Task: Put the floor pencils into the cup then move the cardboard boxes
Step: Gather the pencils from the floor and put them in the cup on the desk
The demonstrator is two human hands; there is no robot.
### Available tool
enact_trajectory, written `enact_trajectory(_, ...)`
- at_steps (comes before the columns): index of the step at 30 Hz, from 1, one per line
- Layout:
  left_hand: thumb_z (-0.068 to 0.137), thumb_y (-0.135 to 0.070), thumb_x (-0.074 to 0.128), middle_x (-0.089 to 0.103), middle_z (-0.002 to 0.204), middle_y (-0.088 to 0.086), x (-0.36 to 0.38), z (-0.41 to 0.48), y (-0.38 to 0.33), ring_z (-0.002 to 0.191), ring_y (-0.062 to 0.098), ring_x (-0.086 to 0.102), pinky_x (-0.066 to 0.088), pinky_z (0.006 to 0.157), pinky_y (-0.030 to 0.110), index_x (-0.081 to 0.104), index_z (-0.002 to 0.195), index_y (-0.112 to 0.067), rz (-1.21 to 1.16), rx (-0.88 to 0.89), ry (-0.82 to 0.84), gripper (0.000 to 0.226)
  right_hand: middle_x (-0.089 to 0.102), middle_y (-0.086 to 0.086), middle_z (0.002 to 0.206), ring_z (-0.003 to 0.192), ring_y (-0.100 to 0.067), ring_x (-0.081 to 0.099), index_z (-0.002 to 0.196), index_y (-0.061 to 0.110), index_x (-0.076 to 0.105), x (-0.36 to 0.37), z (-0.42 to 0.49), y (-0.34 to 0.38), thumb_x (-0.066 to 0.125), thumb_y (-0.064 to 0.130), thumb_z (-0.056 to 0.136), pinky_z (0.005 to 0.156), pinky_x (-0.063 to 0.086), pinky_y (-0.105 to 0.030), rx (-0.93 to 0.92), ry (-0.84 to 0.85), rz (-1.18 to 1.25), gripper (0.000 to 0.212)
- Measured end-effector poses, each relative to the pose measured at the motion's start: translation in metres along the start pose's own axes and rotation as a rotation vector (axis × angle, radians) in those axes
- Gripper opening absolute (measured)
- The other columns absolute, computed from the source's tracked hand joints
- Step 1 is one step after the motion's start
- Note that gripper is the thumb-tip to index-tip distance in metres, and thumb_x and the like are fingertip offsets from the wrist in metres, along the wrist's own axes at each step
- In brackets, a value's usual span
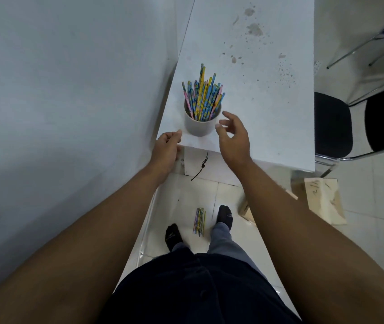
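A white cup (pixel 200 127) stands near the front edge of the white table (pixel 268 118), filled with several colourful pencils (pixel 203 97). My right hand (pixel 233 136) hovers just right of the cup, fingers spread, holding nothing. My left hand (pixel 166 149) rests at the table's front left corner with its fingers curled; nothing shows in it. A small bundle of pencils (pixel 199 221) lies on the tiled floor between my feet. Cardboard boxes (pixel 325 199) sit on the floor to the right, partly under the table.
A wall (pixel 69 90) runs close along the left. Black-seated chairs (pixel 333 127) with metal legs stand to the right of the table. A dark cord (pixel 201 167) hangs below the table's front edge. My socked feet (pixel 224 215) stand on the tiles.
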State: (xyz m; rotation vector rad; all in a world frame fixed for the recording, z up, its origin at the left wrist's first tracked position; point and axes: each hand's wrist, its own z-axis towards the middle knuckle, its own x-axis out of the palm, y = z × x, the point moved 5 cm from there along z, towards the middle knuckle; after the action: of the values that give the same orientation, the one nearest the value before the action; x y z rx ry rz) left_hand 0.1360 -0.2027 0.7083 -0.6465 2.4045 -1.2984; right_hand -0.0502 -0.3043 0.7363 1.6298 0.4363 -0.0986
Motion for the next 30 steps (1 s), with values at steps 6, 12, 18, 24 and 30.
enact_trajectory(6, 0.101, -0.047, 0.061, 0.061, 0.091, -0.002, -0.01, -0.043, 0.046, 0.083, 0.014, 0.058, 0.048, 0.071, 0.03, 0.063, 0.104, -0.02, 0.058, -0.013, 0.096, 0.027, 0.072, 0.011, 0.107, 0.096, 0.002, 0.064, 0.142, 0.03, 0.059, -0.018, -0.08, -0.036, 0.065, 0.036, 0.102, 0.082, 0.047, -0.008, 0.133, -0.038, 0.048, 0.041)
enact_trajectory(12, 0.103, -0.047, 0.059, 0.063, 0.099, 0.0, -0.016, -0.09, 0.082, 0.09, 0.015, 0.06, 0.051, 0.083, 0.037, 0.063, 0.105, -0.021, 0.142, 0.005, 0.168, 0.026, 0.071, 0.004, 0.111, 0.101, -0.015, 0.066, 0.143, 0.033, 0.056, -0.04, -0.149, -0.064, 0.065, 0.035, 0.102, 0.096, 0.056, -0.044, 0.242, -0.027, 0.092, 0.042)
enact_trajectory(18, 0.102, -0.048, 0.06, 0.065, 0.11, -0.001, -0.014, -0.133, 0.125, 0.091, 0.014, 0.061, 0.052, 0.083, 0.037, 0.063, 0.103, -0.024, 0.136, -0.023, 0.168, 0.024, 0.07, -0.003, 0.117, 0.111, -0.024, 0.068, 0.145, 0.034, 0.053, -0.064, -0.204, -0.09, 0.065, 0.037, 0.103, 0.095, 0.059, -0.046, 0.32, -0.015, 0.082, 0.043)
enact_trajectory(24, 0.103, -0.045, 0.06, 0.066, 0.113, -0.002, -0.006, -0.185, 0.185, 0.091, 0.014, 0.062, 0.052, 0.08, 0.034, 0.063, 0.104, -0.025, 0.106, -0.084, 0.116, 0.02, 0.072, -0.006, 0.118, 0.111, -0.026, 0.068, 0.147, 0.028, 0.053, -0.088, -0.257, -0.124, 0.065, 0.03, 0.104, 0.099, 0.057, -0.049, 0.361, -0.006, 0.111, 0.044)
enact_trajectory(30, 0.103, -0.043, 0.059, 0.066, 0.115, -0.002, -0.001, -0.22, 0.239, 0.094, 0.015, 0.062, 0.053, 0.084, 0.035, 0.065, 0.111, -0.023, 0.083, -0.129, 0.09, 0.023, 0.075, -0.009, 0.114, 0.098, -0.021, 0.069, 0.143, 0.023, 0.056, -0.094, -0.296, -0.166, 0.065, 0.02, 0.104, 0.094, 0.058, -0.046, 0.382, -0.07, 0.155, 0.04)
